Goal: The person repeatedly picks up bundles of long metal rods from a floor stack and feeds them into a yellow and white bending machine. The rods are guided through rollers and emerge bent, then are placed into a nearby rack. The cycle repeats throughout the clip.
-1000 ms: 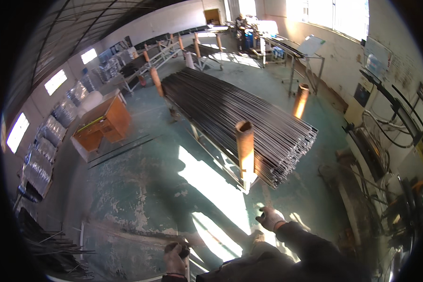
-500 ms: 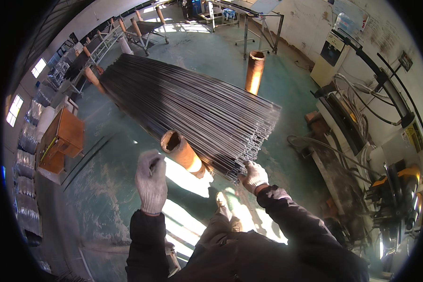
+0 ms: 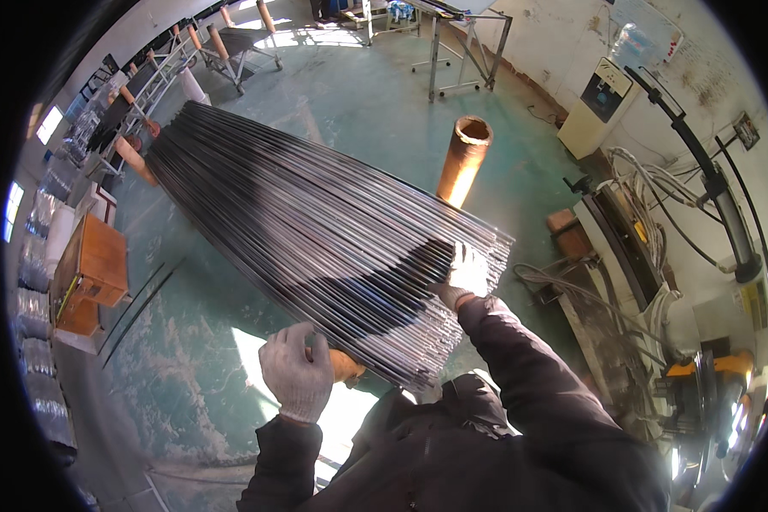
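A broad layer of long, thin dark rods (image 3: 316, 230) stretches from the far left toward me, pale cut ends at the near right. My right hand (image 3: 467, 271), in a pale knit glove, lies on top of the rods near those ends, palm down, fingers stretched out. At the near edge of the layer my gloved left hand (image 3: 297, 372) is closed, fingers curled. It covers the top of an orange-brown tube post (image 3: 346, 365); whether it grips the rim is hidden. A second brown tube post (image 3: 465, 158) stands upright on the layer's far right side.
Another post (image 3: 136, 160) stands by the rods' far end. A wooden cabinet (image 3: 94, 264) is at left, with two thin dark rods (image 3: 145, 307) on the floor beside it. Machinery with hoses (image 3: 648, 205) and a beige water dispenser (image 3: 597, 107) line the right wall.
My right hand has moved from the near corner of the rod ends onto the top of the layer. My left hand has come down and right, over the near post. The view has shifted.
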Available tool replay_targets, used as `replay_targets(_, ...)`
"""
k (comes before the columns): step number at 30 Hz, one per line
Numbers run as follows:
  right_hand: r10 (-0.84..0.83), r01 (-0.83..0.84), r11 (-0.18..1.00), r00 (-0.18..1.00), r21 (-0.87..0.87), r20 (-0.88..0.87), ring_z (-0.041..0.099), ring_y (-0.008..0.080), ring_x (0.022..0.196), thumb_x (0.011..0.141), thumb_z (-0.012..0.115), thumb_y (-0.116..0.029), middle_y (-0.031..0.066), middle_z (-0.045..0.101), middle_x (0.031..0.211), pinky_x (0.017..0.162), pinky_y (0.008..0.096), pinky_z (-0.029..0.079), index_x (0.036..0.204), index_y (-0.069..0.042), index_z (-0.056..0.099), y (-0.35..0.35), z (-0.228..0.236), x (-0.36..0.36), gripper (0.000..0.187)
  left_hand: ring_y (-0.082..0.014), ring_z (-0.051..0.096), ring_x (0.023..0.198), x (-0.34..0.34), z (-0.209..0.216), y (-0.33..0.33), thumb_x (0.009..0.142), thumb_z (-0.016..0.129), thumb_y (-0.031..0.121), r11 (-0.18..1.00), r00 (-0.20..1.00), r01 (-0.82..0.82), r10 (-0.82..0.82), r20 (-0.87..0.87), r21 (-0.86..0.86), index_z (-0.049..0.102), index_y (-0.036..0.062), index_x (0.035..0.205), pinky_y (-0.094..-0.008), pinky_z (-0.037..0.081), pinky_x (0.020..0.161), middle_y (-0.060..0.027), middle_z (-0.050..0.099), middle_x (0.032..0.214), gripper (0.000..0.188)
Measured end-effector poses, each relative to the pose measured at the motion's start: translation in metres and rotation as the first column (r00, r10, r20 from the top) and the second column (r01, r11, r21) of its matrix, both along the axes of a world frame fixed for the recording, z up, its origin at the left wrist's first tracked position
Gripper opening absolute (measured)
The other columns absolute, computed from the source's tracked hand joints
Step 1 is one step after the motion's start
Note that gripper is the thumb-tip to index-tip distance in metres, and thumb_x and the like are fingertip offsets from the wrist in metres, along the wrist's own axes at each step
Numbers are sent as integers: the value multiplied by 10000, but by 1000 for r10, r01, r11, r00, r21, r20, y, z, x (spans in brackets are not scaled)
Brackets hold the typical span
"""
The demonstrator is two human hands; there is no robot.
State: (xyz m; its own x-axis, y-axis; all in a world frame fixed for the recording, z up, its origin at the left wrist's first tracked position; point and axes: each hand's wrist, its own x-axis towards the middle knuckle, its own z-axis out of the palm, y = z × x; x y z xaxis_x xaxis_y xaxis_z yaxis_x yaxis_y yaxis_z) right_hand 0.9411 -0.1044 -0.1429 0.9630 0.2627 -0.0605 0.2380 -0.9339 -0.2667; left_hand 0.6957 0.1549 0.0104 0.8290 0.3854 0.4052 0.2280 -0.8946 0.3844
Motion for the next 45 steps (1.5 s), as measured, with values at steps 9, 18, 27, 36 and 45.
replay_targets(9,180,-167,952,983,-258,27,657,379,1221,1043,717,-398,186,709,1248,1032,465,541,1255,-49,727,13,-47,8,408,-356,680,892,15,4,-11,924,771,101,990,984,-136,139,-115,37,750,38,1056,-495,506,923,-129,722,915,148)
replay_targets(18,281,-346,929,890,-130,-359,811,413,1046,977,823,-530,221,835,1082,931,510,626,1170,-67,846,3,0,66,502,-322,680,906,15,0,-23,956,768,88,957,959,-275,279,41,-90,749,63,1042,-512,508,1112,-88,699,916,92)
replay_targets(27,220,21,959,577,284,-786,769,224,702,1021,850,-407,126,769,824,720,456,614,1139,67,791,-8,29,76,492,-125,743,1030,41,-46,-117,1017,734,73,497,987,54,105,121,-866,780,-8,1138,-323,607,952,-82,804,1069,153)
replay_targets(36,317,-332,943,896,6,-310,792,425,1055,872,920,-507,223,821,1114,926,524,613,1119,-80,828,3,-36,-10,502,-131,738,1054,50,-77,-125,1034,702,49,307,998,-17,-52,-35,-951,756,-42,1196,-306,588,988,-81,797,1110,193)
replay_targets(45,281,-240,960,831,146,-480,773,497,1098,925,836,-296,329,786,1100,940,541,608,1170,28,750,17,-69,-50,415,-109,748,971,29,-96,-119,1039,735,90,260,997,-36,-62,-54,-965,781,-29,1158,-292,592,889,-78,806,1024,174)
